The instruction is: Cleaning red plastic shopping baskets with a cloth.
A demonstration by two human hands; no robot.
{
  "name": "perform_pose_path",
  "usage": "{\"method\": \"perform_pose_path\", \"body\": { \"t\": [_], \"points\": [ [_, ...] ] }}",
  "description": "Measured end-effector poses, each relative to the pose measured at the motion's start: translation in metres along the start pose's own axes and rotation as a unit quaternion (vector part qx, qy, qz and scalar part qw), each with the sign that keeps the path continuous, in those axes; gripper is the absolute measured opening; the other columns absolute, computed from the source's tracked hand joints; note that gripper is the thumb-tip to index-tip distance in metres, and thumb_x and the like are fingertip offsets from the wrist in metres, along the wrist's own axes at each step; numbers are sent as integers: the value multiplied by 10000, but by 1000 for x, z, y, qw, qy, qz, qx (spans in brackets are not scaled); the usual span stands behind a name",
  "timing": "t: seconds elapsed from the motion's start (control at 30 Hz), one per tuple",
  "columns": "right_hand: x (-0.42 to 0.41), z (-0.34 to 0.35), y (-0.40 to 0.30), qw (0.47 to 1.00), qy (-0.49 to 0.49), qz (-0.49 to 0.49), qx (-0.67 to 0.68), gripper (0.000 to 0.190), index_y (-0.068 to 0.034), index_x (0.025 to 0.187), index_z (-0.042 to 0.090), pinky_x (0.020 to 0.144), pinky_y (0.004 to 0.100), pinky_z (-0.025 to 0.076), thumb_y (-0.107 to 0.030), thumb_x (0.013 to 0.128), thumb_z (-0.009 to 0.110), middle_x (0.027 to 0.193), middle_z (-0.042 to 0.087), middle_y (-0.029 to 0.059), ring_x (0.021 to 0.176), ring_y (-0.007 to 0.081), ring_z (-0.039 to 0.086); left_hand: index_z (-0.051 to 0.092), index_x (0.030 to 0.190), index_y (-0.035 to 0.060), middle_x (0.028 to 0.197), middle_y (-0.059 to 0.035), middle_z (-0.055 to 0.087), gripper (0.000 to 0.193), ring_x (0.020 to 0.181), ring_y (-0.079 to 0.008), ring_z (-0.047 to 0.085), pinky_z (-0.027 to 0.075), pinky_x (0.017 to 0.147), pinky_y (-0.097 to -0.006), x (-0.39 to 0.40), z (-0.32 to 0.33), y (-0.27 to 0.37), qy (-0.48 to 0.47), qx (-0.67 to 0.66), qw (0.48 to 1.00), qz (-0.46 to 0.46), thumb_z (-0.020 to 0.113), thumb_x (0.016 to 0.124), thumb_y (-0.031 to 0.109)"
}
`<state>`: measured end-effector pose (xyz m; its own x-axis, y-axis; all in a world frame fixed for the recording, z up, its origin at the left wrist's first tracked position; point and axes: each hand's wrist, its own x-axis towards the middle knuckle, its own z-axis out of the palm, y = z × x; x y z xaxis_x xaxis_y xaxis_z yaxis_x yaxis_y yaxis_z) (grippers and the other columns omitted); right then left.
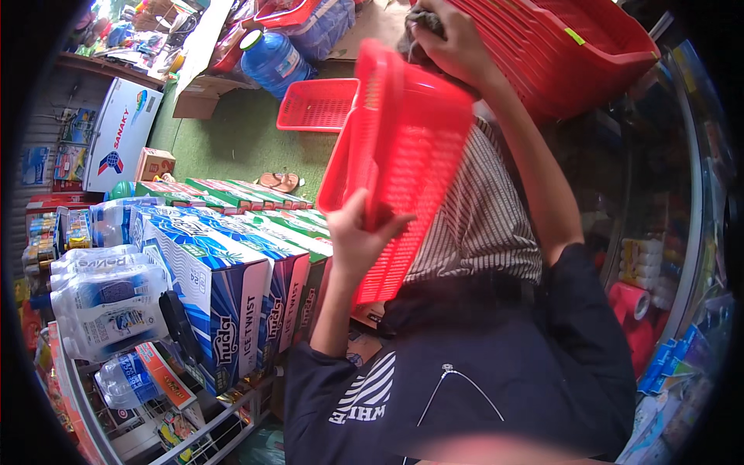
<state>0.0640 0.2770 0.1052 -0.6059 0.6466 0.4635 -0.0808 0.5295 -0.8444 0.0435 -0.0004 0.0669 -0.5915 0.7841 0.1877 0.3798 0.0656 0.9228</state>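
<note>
A red perforated plastic basket (424,157) is tilted up before my body. My left hand (363,232) grips its near rim, with the thumb and a finger apart around the edge. In my right hand (453,40), at the basket's far end, is a bunched dark cloth (423,29). Beneath the held basket, another red basket (337,174) shows in part. Beyond it a smaller red basket (319,104) rests on the green floor covering.
Large red baskets (558,52) are nested at upper right. Beer cartons (221,273) and packs of water bottles (110,302) stand at left. A blue water jug (276,61), sandals (279,181) and a white chest freezer (122,133) lie beyond. Glass-fronted shelving is at right.
</note>
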Motion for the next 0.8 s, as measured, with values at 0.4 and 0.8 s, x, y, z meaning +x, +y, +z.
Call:
{"method": "perform_pose_path", "body": {
  "t": [0.4, 0.8],
  "points": [
    [-112, 23, -42, 976, -147, -155, 48, 210, -20, 865, 506, 732, 396, 433, -22, 682, 609, 849, 485, 140, 822, 320, 508, 580, 889, -23, 754, -38, 618, 274, 663, -88, 597, 469, 618, -226, -1, -9, 9, -80, -106, 991, -34, 756, 724, 108],
    [-113, 53, -21, 971, -151, -158, -95, 238, -70, 873, 517, 791, 423, 371, -64, 684, 661, 864, 547, 102, 864, 285, 553, 558, 996, -58, 789, -42, 578, 346, 735, -86, 492, 408, 662, -239, -20, -3, 31, 35, -96, 988, -120, 498, 970, 282]
  ]
}}
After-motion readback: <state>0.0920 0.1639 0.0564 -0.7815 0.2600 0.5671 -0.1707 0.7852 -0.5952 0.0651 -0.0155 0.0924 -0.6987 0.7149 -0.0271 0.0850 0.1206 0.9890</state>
